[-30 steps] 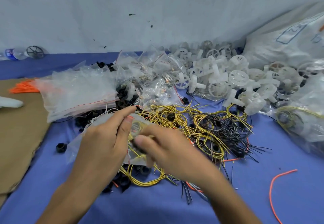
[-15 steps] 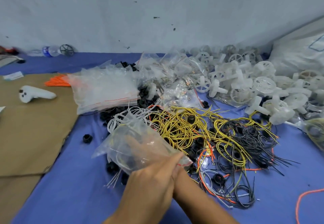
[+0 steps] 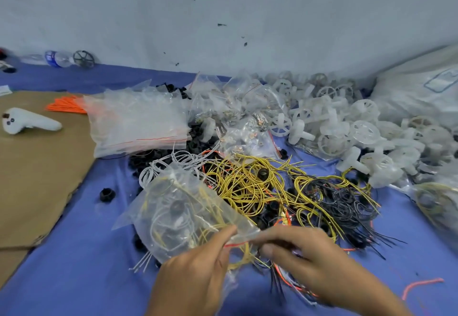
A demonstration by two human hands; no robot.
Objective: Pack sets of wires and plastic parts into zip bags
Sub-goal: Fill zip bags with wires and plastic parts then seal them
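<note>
Zip bag (image 3: 178, 214) at lower centre of frame, clear, lying over the near edge of the wire heap on blue cloth (image 3: 74, 278). Holds yellow and white wire loops plus one dark ring-like part. Long axis slanted: closed bottom toward upper left, mouth with red zip strip (image 3: 235, 244) toward lower right, right at the hands.

Left hand (image 3: 195, 276) at bottom centre, pinching the mouth's near end between thumb and forefinger. Right hand (image 3: 314, 261) at bottom right, motion-blurred, fingertips at the mouth's far end. Cannot tell whether pinching the strip or only brushing it.

A few yellow wire ends seemingly poking out below the strip; hard to say if inside the film.

Judged step: sealing the bag. Strip running between the two hands, so the closing press probably goes along it toward lower right, right hand nearer that end. Risk: stray ends trapped in the seal.

Loose yellow wires (image 3: 250, 187) and black wires (image 3: 347, 204) just behind the bag. White plastic wheels (image 3: 347, 127) upper right. Stack of empty bags (image 3: 138, 122) left of centre.
</note>
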